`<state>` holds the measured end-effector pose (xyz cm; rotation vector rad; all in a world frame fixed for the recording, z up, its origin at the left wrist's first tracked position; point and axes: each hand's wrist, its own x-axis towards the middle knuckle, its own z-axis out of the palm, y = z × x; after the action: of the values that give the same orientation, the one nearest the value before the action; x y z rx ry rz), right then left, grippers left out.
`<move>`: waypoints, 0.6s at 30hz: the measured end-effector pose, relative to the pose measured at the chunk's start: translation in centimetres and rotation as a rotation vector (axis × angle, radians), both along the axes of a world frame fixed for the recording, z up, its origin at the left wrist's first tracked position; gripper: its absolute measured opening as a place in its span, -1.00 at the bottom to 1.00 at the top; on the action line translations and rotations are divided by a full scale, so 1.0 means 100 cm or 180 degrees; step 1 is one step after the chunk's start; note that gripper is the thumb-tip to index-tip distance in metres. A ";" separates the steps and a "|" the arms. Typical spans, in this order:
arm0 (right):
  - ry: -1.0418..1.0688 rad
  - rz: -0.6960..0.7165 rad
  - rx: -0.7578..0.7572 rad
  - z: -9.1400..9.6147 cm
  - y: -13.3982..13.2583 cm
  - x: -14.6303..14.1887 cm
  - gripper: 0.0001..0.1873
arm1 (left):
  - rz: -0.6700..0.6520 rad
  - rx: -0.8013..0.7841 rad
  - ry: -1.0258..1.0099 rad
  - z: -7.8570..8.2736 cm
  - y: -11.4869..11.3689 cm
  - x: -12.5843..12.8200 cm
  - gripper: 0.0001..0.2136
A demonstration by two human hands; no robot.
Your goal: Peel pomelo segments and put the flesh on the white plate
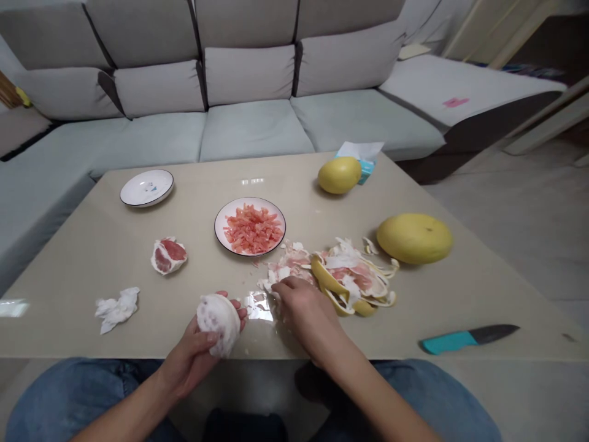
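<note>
My left hand (199, 348) is wrapped round a peeled pomelo piece (219, 324) covered in white pith, held just above the table's near edge. Beside it, my right hand (309, 312) reaches down to the heap of pith and membrane scraps (291, 263). Its fingers are drawn together and point downward; what they pinch, if anything, is hidden. Yellow pomelo peel (329, 283) with white pith lies in the same heap, right of that hand. Behind the hands, pink pomelo pulp (253, 229) is piled on a dark-rimmed white plate (221, 228).
Another pomelo piece (169, 255) and a crumpled tissue (118, 309) lie at left. A white plate (147, 188) stands behind them. Two whole pomelos (415, 239) and a tissue box (367, 169) are at right. A teal-handled knife (469, 339) lies by the near right edge.
</note>
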<state>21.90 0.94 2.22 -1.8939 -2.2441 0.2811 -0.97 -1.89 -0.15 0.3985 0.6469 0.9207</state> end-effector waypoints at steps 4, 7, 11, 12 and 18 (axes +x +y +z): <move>0.0374 -0.0064 0.0081 0.005 -0.007 -0.014 -0.85 | 0.0065 0.0234 0.0387 0.000 -0.002 -0.003 -0.27; 0.1604 0.0463 -0.0353 0.012 -0.022 -0.031 -0.81 | 0.0119 0.0400 0.0689 0.002 -0.005 -0.001 -0.22; 0.1999 0.0724 -0.0733 0.013 -0.035 -0.045 -0.84 | 0.0155 0.0557 0.0928 0.005 -0.008 0.003 -0.17; 0.1934 0.0751 -0.0726 0.012 -0.036 -0.046 -0.85 | 0.0145 0.0601 0.0978 0.006 -0.008 0.003 -0.16; 0.1256 0.0665 -0.0529 0.004 -0.037 -0.049 -0.90 | -0.0164 0.0806 0.1408 0.005 -0.014 0.007 -0.17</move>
<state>16.98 -2.71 2.58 -1.5045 -2.1930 0.8180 -0.23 -3.26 0.36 0.8566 0.9202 0.8737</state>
